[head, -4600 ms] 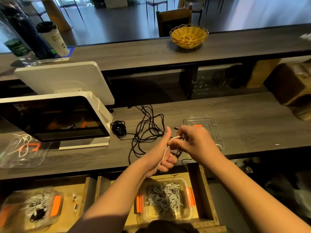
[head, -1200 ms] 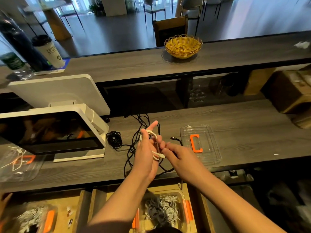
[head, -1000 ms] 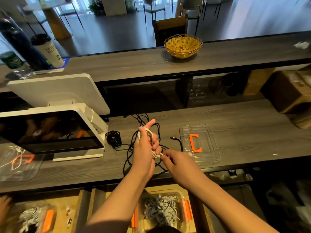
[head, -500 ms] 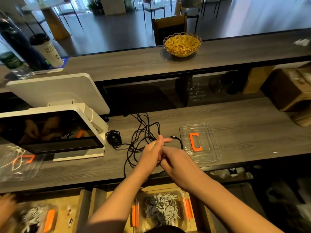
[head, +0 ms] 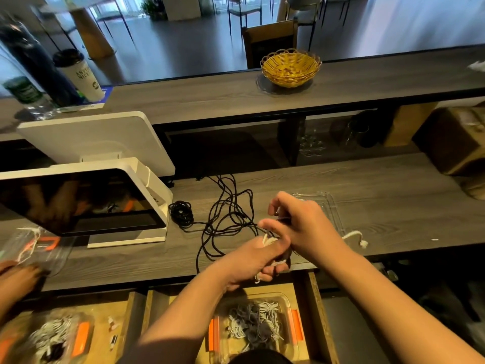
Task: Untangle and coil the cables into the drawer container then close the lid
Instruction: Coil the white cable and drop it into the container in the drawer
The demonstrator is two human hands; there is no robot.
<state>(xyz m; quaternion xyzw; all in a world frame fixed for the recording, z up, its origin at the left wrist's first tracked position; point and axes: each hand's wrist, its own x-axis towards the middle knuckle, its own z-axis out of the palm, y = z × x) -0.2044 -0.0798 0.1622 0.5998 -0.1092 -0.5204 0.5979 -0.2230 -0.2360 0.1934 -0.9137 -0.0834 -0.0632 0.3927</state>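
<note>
Grey wood counter, raised ledge; beyond, perhaps chairs.

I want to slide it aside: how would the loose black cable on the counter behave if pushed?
The black cable sprawls in irregular overlapping loops, so it is probably floppy and would bunch rather than slide whole. Its strands cross each other, so it likely snags and drags along.

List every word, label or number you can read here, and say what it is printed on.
White paper cup with a black lid: dark lettering, too blurred to read.
Bottle with a green label: print too blurred to read.
Blue card under the cup: no legible text.
Nothing else in view carries readable text.
</note>
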